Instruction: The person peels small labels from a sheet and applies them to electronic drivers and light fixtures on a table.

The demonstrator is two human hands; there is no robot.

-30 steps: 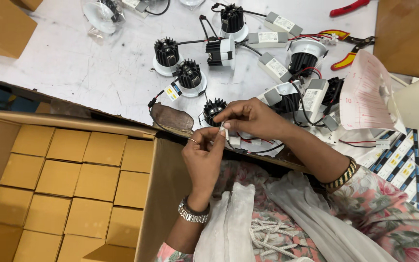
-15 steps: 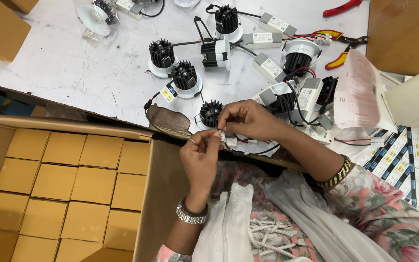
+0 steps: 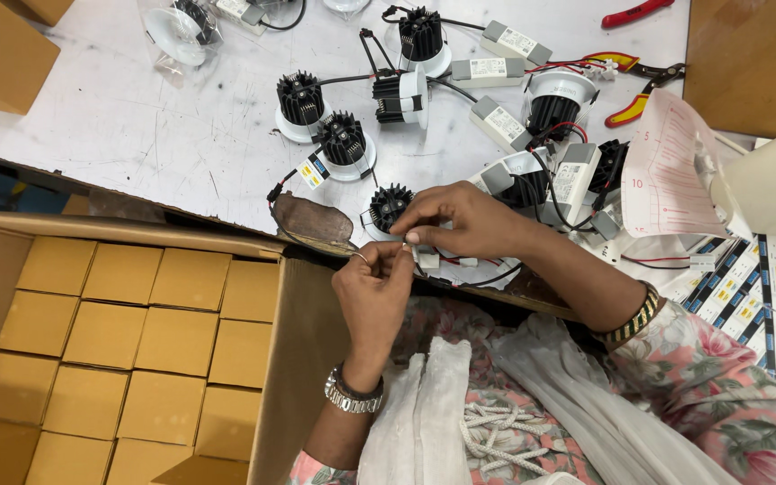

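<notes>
Both hands are right at the near edge of the white table (image 3: 136,144), fingertips meeting over a tiny part. The left hand (image 3: 377,287) comes up from below, fingers pinched narrow on a thin wire (image 3: 363,258), a silver watch (image 3: 350,395) on its wrist. The right hand (image 3: 460,218) reaches in from the right, thumb and forefinger closed tight on a small white connector (image 3: 426,260); a gold bangle (image 3: 635,316) sits on that wrist. The two hands touch at the fingertips. Whether wire and connector are already joined, I cannot tell.

Just behind the fingers, a black finned lamp (image 3: 390,205) sits on the table, partly hidden by the right hand. To its left, at the table's near edge, lies a brown, worn patch (image 3: 310,220). Further back, more black finned lamps in white rings (image 3: 343,144) are spread around the middle of the table, strung with black cables to grey driver boxes (image 3: 501,123). Toward the far right corner lie red-and-yellow pliers (image 3: 632,81), and beside them a white and pink printed sheet (image 3: 671,166).

Near the left side, below the table's edge, an open cardboard carton (image 3: 298,341) is packed with rows of small plain boxes (image 3: 119,314), flush against each other. At the bottom, a pale cloth (image 3: 424,413) lies across the person's floral-patterned lap.
</notes>
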